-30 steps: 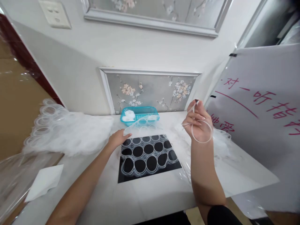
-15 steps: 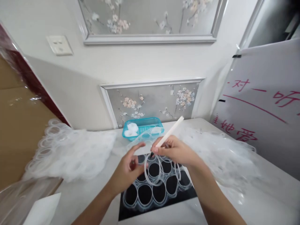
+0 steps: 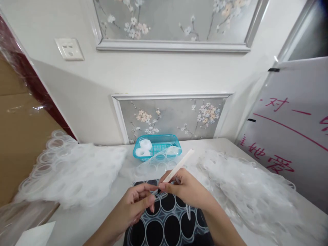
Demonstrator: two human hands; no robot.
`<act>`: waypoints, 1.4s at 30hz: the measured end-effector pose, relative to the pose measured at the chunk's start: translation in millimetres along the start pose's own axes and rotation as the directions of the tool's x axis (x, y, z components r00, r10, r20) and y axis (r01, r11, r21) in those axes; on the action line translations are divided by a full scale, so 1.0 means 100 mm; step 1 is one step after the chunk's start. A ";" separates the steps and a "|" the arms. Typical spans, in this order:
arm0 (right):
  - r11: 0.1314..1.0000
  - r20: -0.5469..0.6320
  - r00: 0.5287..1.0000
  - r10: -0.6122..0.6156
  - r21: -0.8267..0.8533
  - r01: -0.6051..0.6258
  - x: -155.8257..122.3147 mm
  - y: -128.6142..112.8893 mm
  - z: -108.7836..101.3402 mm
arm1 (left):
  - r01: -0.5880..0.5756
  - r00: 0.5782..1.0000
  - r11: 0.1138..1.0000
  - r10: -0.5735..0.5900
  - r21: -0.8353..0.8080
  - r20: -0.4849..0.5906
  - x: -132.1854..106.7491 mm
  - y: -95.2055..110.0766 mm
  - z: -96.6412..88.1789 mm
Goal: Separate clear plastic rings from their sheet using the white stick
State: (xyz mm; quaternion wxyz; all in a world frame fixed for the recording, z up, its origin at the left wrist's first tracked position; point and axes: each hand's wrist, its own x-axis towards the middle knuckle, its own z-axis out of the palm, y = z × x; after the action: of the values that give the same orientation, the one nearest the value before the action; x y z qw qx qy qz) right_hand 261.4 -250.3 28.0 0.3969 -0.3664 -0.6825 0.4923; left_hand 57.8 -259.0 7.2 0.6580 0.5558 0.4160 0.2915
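While right hand (image 3: 188, 189) pinches a pale stick (image 3: 178, 166), left hand (image 3: 139, 201) pinches clear ring (image 3: 153, 194), ring sheet (image 3: 166, 225) below, teal basket (image 3: 157, 145) far.

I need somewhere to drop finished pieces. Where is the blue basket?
The blue basket sits at the table's far edge against the wall, centre of the head view, beyond both hands, under the flowered panel.

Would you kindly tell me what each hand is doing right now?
Left hand: closed, pinching a clear ring.
Right hand: closed, holding a white stick.
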 end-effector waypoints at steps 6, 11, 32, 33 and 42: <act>0.994 -0.117 0.989 0.090 0.079 -0.081 0.14 0.15 -0.01 | 0.016 1.000 0.983 -0.014 0.185 -0.014 0.05 0.02 -0.13; 0.970 -0.213 0.955 0.207 0.174 -0.171 0.23 0.22 0.06 | -0.085 0.996 0.950 0.072 0.302 0.054 -0.10 0.08 -0.15; 0.874 -0.018 0.999 0.036 0.485 -0.023 0.05 0.02 0.36 | -0.286 0.916 0.703 0.400 0.651 -0.030 0.03 0.06 -0.16; 0.877 -0.015 0.999 0.030 0.480 -0.019 0.04 0.02 0.36 | -0.294 0.911 0.695 0.411 0.656 -0.027 0.02 0.08 -0.16; 0.791 0.099 0.995 -0.024 0.611 -0.041 -0.02 -0.06 0.28 | -0.262 0.946 0.787 0.325 0.558 -0.015 -0.04 0.21 -0.04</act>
State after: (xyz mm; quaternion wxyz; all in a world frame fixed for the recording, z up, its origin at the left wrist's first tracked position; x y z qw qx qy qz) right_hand 236.6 -263.9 28.3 0.4568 -0.1960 -0.5040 0.7063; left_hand 53.7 -255.9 27.9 0.3936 0.7618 0.4260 0.2886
